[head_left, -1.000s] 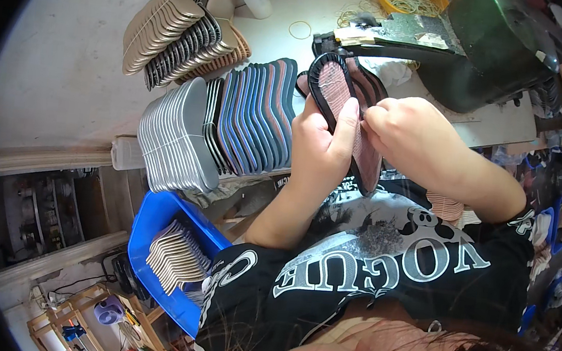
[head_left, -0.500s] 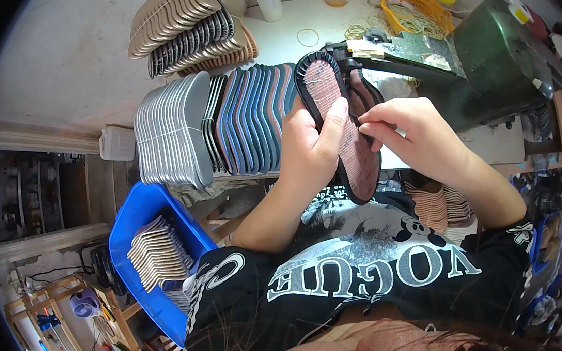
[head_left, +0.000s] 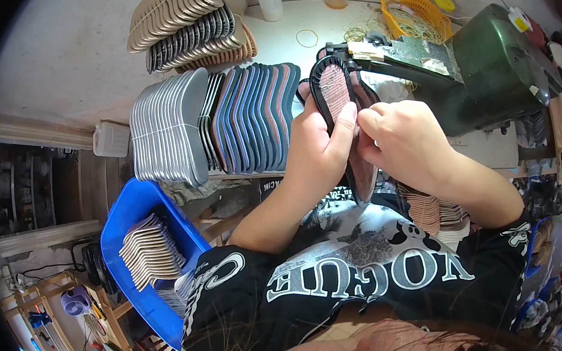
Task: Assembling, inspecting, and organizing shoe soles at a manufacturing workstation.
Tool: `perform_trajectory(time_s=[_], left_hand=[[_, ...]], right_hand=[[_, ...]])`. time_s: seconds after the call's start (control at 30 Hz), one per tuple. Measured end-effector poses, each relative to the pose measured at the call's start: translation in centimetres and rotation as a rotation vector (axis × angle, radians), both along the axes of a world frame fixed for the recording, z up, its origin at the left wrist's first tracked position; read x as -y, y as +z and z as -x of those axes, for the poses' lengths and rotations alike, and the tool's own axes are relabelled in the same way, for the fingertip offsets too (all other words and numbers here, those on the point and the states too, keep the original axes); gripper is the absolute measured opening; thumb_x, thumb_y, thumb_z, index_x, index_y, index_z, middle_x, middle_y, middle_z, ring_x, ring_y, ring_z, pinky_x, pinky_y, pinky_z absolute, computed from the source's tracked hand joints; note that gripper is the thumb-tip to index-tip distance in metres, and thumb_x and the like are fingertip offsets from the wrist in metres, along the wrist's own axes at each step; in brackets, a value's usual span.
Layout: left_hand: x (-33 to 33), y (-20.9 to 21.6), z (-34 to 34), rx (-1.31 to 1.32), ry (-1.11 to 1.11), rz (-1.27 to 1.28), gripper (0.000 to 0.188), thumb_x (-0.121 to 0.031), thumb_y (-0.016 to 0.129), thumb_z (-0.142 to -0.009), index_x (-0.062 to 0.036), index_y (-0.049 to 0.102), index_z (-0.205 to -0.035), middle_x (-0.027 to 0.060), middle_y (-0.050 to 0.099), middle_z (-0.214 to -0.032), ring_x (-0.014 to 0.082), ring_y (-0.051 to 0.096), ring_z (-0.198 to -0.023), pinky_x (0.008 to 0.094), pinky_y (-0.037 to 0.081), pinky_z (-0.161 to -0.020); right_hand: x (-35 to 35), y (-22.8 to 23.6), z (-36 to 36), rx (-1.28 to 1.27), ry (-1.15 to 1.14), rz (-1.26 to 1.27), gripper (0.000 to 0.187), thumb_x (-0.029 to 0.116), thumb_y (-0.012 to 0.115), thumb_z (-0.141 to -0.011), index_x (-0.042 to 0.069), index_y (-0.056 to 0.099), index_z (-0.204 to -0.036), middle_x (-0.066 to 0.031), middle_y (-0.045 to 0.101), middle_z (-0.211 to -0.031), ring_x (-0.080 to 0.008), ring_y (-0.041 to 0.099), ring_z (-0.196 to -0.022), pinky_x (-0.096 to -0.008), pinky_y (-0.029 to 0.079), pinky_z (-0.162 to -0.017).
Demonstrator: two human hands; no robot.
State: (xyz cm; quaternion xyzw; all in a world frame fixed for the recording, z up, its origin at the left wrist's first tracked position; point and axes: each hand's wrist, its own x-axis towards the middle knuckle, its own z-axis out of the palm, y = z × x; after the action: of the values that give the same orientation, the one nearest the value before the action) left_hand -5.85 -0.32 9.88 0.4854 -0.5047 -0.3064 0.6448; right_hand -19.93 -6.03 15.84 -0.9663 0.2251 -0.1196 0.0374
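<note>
Left hand [head_left: 320,145] wraps firmly round insole [head_left: 335,91], right hand [head_left: 405,135] pinches insole's right edge; best brace insole steadily, working edge in small, even pinches.

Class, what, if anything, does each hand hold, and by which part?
The left hand holds a pinkish, black-rimmed sole by its left edge, thumb on its face. The right hand is at the sole's right side; any grip is hidden.
</note>
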Motion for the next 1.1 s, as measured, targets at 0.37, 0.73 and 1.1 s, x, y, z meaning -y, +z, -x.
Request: perform_trajectory(time_s=[0.37, 0.73, 1.1], left_hand=[[0.1, -1.3, -1.0, -0.209, -0.03, -0.096, 0.02, -0.016, 0.058, -0.091, 0.0031, 0.056, -0.098, 0.0083, 0.065, -0.078, 0.0115, 0.06, -0.072, 0.0277, 0.048, -0.066], [0.2, -0.6, -0.7, -0.055, 0.021, -0.108, 0.022, -0.015, 0.058, -0.09, 0.006, 0.057, -0.095, 0.0128, 0.066, -0.075, 0.0179, 0.064, -0.068, 0.0298, 0.05, -0.064], [1.6, -2.2, -0.6, -0.233, 0.091, 0.056, 0.017, -0.012, 0.06, -0.089, 0.0037, 0.055, -0.091, 0.0094, 0.064, -0.076, 0.0126, 0.059, -0.069, 0.0275, 0.047, -0.063]], right_hand=[[1.8, -2.7, 1.2, 0.467, -0.138, -0.985, 0.015, 0.01, 0.066, -0.082, 0.0, 0.059, -0.073, 0.0011, 0.054, -0.063, -0.0032, 0.048, -0.056, -0.0197, 0.039, -0.051], [2.2, -2.1, 0.6, 0.344, 0.089, -0.155, 0.013, 0.014, 0.065, -0.079, 0.001, 0.061, -0.08, -0.0103, 0.061, -0.071, -0.0236, 0.06, -0.062, -0.0327, 0.048, -0.057], [1.6, -4.1, 0.2, 0.743, -0.242, -1.125, 0.011, 0.003, 0.069, -0.077, 0.0, 0.058, -0.08, -0.0018, 0.052, -0.063, -0.003, 0.049, -0.056, -0.0205, 0.04, -0.049]])
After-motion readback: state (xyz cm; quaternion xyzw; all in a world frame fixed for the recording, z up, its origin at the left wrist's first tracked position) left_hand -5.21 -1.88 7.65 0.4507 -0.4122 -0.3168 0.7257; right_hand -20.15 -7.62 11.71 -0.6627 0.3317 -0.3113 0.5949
